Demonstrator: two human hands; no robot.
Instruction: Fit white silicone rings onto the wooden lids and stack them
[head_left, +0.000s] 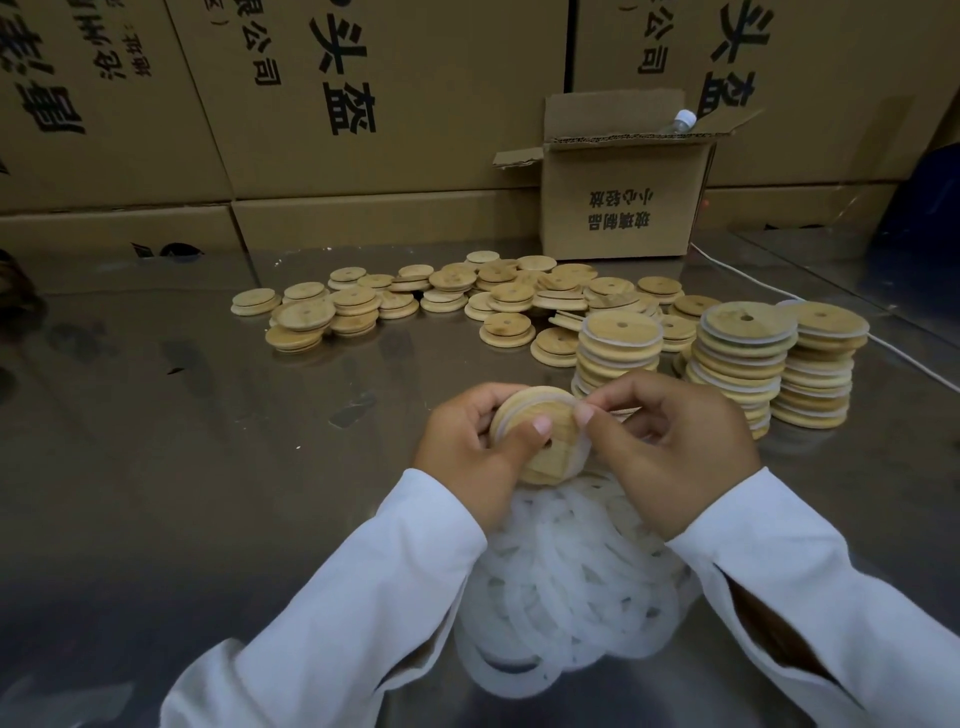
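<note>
My left hand (467, 447) grips a round wooden lid (545, 441) held above the table, thumb pressed on its face near the centre hole. My right hand (675, 441) pinches a white silicone ring (584, 447) at the lid's right edge, the ring partly wrapped around the rim. A heap of loose white rings (566, 582) lies on the table right under my hands. Three stacks of ringed lids (743, 364) stand to the right, behind my right hand. Loose bare wooden lids (467, 296) are spread across the middle of the table.
The steel table (208, 441) is reflective. An open small cardboard box (621, 208) with a bottle inside stands at the back right. Large cardboard cartons (311, 104) wall off the back. A white cable (753, 280) runs along the right side.
</note>
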